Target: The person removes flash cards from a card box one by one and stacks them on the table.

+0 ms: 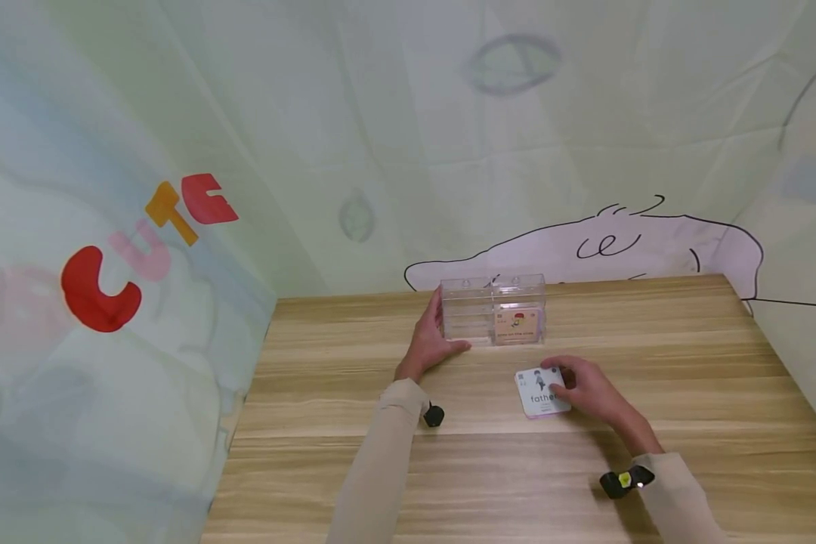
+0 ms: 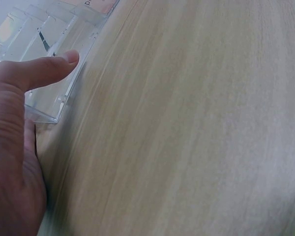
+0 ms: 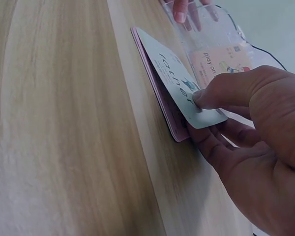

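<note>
A clear plastic holder (image 1: 468,321) with two columns stands at the table's back; its right column holds an orange card (image 1: 517,326). My left hand (image 1: 431,344) grips the holder's left side, thumb across the lower front edge in the left wrist view. Nearer the front, my right hand (image 1: 588,387) pinches the white "father" card (image 1: 536,389) at its right edge. In the right wrist view that white card (image 3: 167,73) is tilted up at the pinched end, over pink-edged cards (image 3: 160,98) beneath it.
The wooden table (image 1: 489,483) runs back to a hanging printed cloth (image 1: 381,151), which also covers the left side. A black strap device (image 1: 433,415) sits on the left wrist, another (image 1: 627,480) on the right.
</note>
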Motion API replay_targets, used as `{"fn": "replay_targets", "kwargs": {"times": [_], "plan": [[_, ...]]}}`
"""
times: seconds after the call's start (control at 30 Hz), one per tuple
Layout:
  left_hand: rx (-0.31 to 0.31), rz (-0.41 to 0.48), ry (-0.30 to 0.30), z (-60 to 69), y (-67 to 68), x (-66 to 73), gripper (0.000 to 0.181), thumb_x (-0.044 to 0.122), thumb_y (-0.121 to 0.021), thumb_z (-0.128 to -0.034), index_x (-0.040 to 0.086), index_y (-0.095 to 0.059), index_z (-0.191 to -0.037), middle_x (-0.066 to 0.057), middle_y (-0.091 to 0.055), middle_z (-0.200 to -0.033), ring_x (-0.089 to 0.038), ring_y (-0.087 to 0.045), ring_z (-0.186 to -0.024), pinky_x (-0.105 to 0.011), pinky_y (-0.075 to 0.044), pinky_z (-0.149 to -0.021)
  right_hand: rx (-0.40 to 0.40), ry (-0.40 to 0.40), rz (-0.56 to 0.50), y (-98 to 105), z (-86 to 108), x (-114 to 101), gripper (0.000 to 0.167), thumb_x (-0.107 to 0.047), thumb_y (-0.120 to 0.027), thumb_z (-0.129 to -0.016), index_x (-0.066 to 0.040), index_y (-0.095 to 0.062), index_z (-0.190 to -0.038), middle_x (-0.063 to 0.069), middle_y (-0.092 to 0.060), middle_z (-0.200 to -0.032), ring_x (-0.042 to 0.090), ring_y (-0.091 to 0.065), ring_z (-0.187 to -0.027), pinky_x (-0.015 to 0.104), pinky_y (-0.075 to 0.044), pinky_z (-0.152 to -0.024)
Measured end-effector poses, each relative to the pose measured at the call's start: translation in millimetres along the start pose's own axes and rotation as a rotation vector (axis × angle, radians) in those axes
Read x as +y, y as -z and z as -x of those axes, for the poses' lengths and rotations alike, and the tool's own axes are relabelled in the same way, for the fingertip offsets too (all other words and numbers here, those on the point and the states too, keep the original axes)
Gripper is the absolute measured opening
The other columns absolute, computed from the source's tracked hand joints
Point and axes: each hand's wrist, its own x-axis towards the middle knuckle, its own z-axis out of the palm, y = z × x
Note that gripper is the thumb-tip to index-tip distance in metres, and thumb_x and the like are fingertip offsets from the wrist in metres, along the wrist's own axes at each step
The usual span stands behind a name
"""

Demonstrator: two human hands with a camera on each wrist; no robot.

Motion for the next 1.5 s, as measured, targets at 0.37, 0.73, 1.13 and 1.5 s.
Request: {"fn": "replay_targets", "kwargs": {"times": [0.37, 0.73, 1.13, 1.5], "plan": [[-0.001, -0.016, 0.016, 0.1, 0.1, 0.5, 0.133, 0.016, -0.098, -0.0716, 0.026, -0.007, -0.168, -0.003, -0.028, -0.170, -0.020, -0.032, -0.152, -0.028, -0.029, -0.122, 0.051, 0.076, 0.152, -8, -0.6, -3, 0.038, 0.003, -0.079, -0.085, 0.004, -0.070, -0.122, 0.019, -0.064, -0.115, 0.027, -0.059, -0.096, 0.038, -0.054, -0.077], [0.001, -0.001, -0.002, -0.3, -0.6, -0.8, 0.135, 0.014, -0.098, -0.0692, 0.026, -0.007, -0.168, -0.004, -0.027, -0.170, -0.022, -0.033, -0.152, -0.030, -0.029, -0.123, 0.057, 0.010, 0.204, -13, 0.2, -10, 0.038, -0.001, -0.079, -0.088, 0.001, -0.070, -0.126, 0.022, -0.059, -0.120, 0.030, -0.057, -0.099, 0.041, -0.054, -0.080], [0.001, -0.008, -0.005, -0.1, 0.0, 0.1, 0.135, 0.013, -0.098, -0.0692, 0.024, -0.006, -0.168, -0.005, -0.028, -0.169, -0.021, -0.033, -0.152, -0.028, -0.028, -0.123, 0.076, 0.020, 0.230, -14, 3.0, -18, 0.036, -0.001, -0.079, -0.088, 0.005, -0.070, -0.123, 0.025, -0.058, -0.120, 0.035, -0.058, -0.101, 0.049, -0.056, -0.084], [0.000, -0.023, 0.004, 0.8, -0.2, 1.2, 0.135, 0.016, -0.098, -0.0701, 0.025, -0.006, -0.168, -0.003, -0.025, -0.170, -0.020, -0.031, -0.153, -0.028, -0.028, -0.123, 0.081, 0.031, 0.255, -13, 3.3, -15, 0.036, -0.004, -0.080, -0.089, 0.006, -0.071, -0.122, 0.024, -0.058, -0.122, 0.035, -0.059, -0.105, 0.053, -0.057, -0.089]]}}
